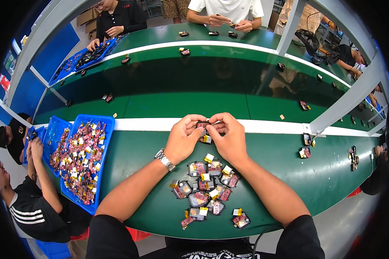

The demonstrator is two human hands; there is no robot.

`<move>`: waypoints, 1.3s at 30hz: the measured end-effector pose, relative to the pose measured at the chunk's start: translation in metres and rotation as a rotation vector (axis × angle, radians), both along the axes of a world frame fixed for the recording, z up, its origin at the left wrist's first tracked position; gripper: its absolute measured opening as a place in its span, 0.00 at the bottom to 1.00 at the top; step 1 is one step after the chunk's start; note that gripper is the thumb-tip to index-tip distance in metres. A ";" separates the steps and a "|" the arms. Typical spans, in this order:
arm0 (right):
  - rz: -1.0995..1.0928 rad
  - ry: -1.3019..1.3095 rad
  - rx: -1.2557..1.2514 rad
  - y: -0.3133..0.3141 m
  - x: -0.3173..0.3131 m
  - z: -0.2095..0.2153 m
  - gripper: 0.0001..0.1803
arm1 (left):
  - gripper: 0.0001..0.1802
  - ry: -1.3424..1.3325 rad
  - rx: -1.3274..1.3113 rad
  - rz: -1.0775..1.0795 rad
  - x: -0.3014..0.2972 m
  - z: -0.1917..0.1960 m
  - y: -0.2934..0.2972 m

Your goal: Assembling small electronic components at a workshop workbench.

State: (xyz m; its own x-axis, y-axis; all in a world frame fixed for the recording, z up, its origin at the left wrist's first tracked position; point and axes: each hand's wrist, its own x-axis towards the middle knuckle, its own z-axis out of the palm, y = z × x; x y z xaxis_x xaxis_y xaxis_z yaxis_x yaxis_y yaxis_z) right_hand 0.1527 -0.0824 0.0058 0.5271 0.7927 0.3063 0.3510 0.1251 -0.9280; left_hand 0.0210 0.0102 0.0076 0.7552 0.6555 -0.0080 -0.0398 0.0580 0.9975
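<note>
Between both hands, over the near edge of the white rail, is a small black device housing (202, 124) with a red circuit board and a silver-and-yellow battery (206, 139) hanging from it. My left hand (185, 137) grips its left side with thumb and fingertips; a metal watch is on that wrist. My right hand (227, 134) pinches the right side, its thumb on the housing's top. The fingers partly hide the piece. Just below my hands lies a loose group of similar open housings (198, 199) with red boards and batteries. One such housing (241, 219) sits apart at the lower right.
A blue tray (109, 142) heaped with red circuit boards and batteries stands on the left, beside another blue tray (52, 125). Beyond the white rail (147, 124) runs a green conveyor belt (160, 103) carrying scattered housings. Grey metal posts (341, 105) rise at the right. Several people work around the bench.
</note>
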 end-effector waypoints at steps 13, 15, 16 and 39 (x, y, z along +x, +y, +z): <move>-0.026 0.128 -0.124 0.035 0.056 -0.003 0.09 | 0.18 -0.055 0.297 0.182 -0.007 0.009 0.053; -0.190 -0.169 -0.227 0.044 0.066 0.013 0.10 | 0.14 0.206 0.753 0.399 -0.034 0.032 0.103; -0.189 -0.177 -0.225 0.047 0.076 0.010 0.10 | 0.14 0.441 0.780 0.528 -0.045 0.044 0.125; 0.025 -0.378 -0.036 -0.032 0.021 0.006 0.04 | 0.25 1.077 0.564 0.124 -0.136 0.050 0.273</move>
